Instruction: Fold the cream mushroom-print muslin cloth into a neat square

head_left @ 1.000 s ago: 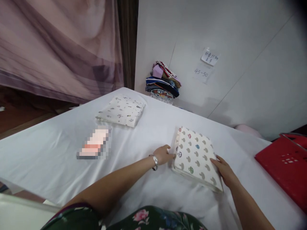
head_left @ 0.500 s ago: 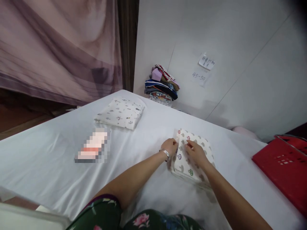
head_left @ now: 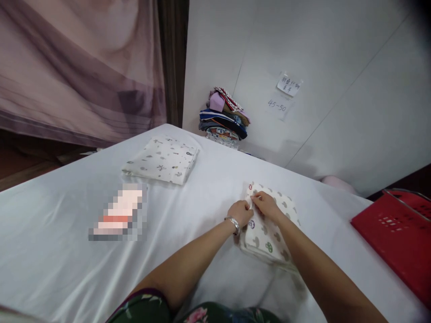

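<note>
A folded white cloth printed with grey mushroom shapes (head_left: 269, 229) lies on the white sheet (head_left: 208, 188) in front of me. Both hands meet at its upper left edge. My left hand (head_left: 239, 211), with a silver bracelet at the wrist, pinches the edge of the cloth with closed fingers. Right beside it, my right hand (head_left: 266, 204) rests on top of the cloth with its fingers gripping the same edge. A second folded white cloth with small prints (head_left: 161, 160) lies farther off to the left, untouched.
A stack of folded coloured fabrics (head_left: 224, 117) sits against the white wall at the back. A red plastic basket (head_left: 393, 233) stands at the right. A blurred pinkish object (head_left: 117, 213) lies on the sheet to the left. Paper notes (head_left: 288, 85) hang on the wall.
My right hand left the cloth's lower right edge and came across to the upper left edge, joining my left hand. Both now grip that edge close together.
</note>
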A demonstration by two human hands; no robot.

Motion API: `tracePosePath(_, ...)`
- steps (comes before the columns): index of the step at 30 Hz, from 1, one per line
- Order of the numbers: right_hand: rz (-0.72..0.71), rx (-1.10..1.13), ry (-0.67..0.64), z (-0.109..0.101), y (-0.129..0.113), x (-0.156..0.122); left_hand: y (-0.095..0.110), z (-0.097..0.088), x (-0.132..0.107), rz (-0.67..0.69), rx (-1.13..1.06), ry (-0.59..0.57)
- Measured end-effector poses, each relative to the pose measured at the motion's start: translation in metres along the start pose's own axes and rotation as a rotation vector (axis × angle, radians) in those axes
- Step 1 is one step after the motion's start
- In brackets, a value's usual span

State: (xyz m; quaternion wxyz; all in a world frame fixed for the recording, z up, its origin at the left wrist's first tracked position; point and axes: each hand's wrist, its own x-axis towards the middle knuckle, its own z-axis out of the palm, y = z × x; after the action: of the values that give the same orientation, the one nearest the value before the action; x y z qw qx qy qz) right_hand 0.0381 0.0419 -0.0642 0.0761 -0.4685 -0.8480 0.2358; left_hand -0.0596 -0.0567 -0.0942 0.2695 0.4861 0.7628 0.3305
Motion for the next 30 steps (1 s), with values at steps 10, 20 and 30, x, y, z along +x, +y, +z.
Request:
tracePosePath(10, 0.024, -0.119, -0.006, -0.005, -0.007, 0.032, -0.005, -0.001, -0.008, 0.046, 0.031, -0.007)
tracePosePath(20, 0.058, 0.296, -0.041, 0.010, -0.006, 0.027, -0.002, -0.003, -0.004, -0.015, 0.070, -0.071)
tracePosePath(30, 0.018, 0.342, -0.024, 0.011, -0.008, 0.028, -0.005, -0.003, -0.008, 0.028, 0.080, -0.067)
